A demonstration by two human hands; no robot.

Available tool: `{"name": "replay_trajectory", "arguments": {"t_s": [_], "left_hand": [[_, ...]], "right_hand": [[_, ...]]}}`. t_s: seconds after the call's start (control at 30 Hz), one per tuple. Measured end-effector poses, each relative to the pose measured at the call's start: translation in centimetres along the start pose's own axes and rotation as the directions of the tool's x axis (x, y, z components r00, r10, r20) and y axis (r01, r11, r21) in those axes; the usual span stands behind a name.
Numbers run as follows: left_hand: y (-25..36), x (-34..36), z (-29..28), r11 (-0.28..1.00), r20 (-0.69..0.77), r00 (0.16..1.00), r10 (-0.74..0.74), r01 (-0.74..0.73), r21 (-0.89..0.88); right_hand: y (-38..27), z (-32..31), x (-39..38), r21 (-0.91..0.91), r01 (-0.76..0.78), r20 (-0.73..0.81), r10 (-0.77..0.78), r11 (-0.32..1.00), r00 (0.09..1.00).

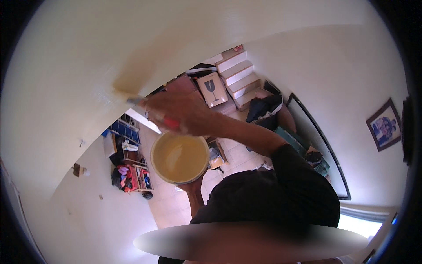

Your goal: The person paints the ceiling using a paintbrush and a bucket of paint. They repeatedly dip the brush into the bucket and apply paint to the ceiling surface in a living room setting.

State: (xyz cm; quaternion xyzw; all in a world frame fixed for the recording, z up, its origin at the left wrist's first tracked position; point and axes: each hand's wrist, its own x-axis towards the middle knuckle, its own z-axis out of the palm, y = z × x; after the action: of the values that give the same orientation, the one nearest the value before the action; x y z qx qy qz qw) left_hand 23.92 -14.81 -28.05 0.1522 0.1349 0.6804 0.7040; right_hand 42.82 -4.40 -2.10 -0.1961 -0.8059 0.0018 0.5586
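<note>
My right hand (pixel 178 112), fingers closed, grips a paintbrush (pixel 134 100) with a metal ferrule; a bit of red handle shows below the fingers. Its bristles rest against the pale overhead surface (pixel 79 66), where a tan shade, wet paint or shadow, spreads away from the tip. Below that hand, a round bucket (pixel 179 157) holds creamy yellow paint with its mouth facing up. My left hand (pixel 193 185) supports the bucket from its near underside, and most of those fingers are hidden beneath it.
Far below on the tiled floor lie a cardboard box (pixel 212 90) and a red rack of clothes (pixel 136 177). White steps (pixel 238 72) rise behind the box. A dark bag (pixel 263 108) sits by the right wall, where a framed picture (pixel 384 125) hangs. A lamp (pixel 80 170) juts from the left wall.
</note>
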Motion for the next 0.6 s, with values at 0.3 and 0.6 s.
{"name": "replay_trajectory", "arguments": {"t_s": [0.3, 0.6], "left_hand": [[-0.5, 1.2, -0.8, 0.999, -0.124, 0.992, -0.014, 0.008, -0.047], [-0.7, 2.0, 0.3, 0.997, -0.059, 0.997, -0.056, 0.053, -0.050]], "right_hand": [[6.1, -19.7, -8.0, -0.095, -0.366, -0.548, 0.258, 0.926, 0.796], [8.1, -17.1, -9.8, -0.570, -0.482, -0.563, 0.112, 0.666, 0.819]]}}
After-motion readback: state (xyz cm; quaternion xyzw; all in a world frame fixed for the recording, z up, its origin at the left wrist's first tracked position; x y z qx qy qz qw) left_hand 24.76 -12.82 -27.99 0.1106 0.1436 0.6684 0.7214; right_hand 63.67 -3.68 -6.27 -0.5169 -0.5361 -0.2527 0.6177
